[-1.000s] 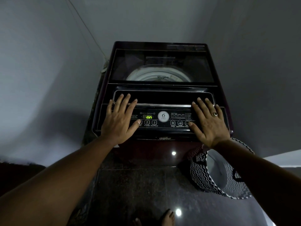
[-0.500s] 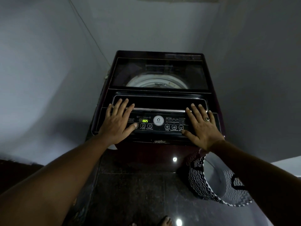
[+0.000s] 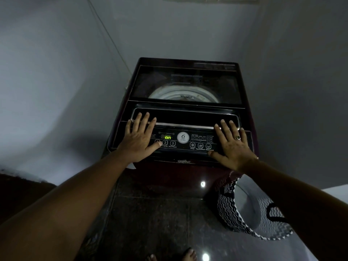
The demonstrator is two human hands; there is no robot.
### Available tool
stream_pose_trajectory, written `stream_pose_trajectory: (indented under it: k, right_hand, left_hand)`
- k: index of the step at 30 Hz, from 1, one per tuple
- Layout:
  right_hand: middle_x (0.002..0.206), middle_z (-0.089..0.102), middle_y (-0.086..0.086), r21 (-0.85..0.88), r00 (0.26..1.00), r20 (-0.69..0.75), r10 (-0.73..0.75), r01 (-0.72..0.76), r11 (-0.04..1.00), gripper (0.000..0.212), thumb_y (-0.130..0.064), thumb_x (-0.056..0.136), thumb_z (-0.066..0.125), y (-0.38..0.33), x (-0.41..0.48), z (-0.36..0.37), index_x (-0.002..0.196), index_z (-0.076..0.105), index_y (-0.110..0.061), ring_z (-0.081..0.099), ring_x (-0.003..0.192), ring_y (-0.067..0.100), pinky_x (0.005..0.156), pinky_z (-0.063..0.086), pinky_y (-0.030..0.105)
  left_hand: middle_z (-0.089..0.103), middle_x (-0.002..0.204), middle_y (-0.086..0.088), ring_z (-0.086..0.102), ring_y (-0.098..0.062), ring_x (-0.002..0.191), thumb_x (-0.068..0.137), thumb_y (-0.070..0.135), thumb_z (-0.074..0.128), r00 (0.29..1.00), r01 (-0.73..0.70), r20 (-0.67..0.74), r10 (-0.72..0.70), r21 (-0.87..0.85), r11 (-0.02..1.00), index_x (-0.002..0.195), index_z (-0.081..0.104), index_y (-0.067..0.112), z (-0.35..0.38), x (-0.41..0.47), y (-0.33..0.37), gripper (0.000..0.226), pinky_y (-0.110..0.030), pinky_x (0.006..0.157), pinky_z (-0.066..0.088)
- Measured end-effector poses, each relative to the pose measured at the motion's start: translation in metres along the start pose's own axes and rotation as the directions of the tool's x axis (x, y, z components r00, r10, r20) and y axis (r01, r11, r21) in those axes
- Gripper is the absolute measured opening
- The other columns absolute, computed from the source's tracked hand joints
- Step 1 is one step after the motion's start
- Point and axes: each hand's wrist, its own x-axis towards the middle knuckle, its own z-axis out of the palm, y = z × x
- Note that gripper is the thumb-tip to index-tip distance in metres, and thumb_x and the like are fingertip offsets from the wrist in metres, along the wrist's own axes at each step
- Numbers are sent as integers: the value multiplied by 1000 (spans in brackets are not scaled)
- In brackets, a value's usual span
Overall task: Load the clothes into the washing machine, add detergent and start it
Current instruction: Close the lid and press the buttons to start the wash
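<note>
Dark lid (image 3: 185,83) is hiding the drum load, "Whirlpool" legible. Left hand (image 3: 138,140), flat, is half covering button 1 (image 3: 156,141); right hand (image 3: 232,146), flat, is covering the control panel (image 3: 185,148) end. Display (image 3: 167,137) is reading "on".

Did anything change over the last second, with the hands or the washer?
Very little. Only the view drew back, so the washer sits lower in frame. Nothing was taken or let go. The left hand and right hand stay flat on the panel, the lid shut, the display reading on.
</note>
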Motion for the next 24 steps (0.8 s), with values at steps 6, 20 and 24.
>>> stream_pose_trajectory:
  k: [6,20,24]
  right_hand:
    - [166,-17,5,4,1000,-18,-1,1,1000,100,-82,85,25,0,0,2,158,-11,-23,-23,151,27,121,-5,59]
    - [166,-14,4,5,999,-44,3,-3,1000,99,-81,86,27,-1,-1,4,159,-7,-23,-22,151,26,121,-3,60]
    - [166,-14,4,1,999,-47,3,-3,1000,99,-82,86,26,0,-1,5,159,-7,-23,-22,151,26,121,-3,60]
  left_hand:
    - [-14,167,-8,-18,-30,152,85,83,22,996,84,29,-83,-43,996,159,-5,22,0,3,13,99,-64,119,1]
    - [-19,166,-6,-23,-28,151,86,82,29,994,107,43,-103,-109,988,158,-8,25,-2,4,18,99,-65,118,-2]
    - [-23,165,-5,-27,-28,150,86,82,28,992,109,69,-102,-112,988,157,-12,26,-4,4,18,99,-64,118,-5]
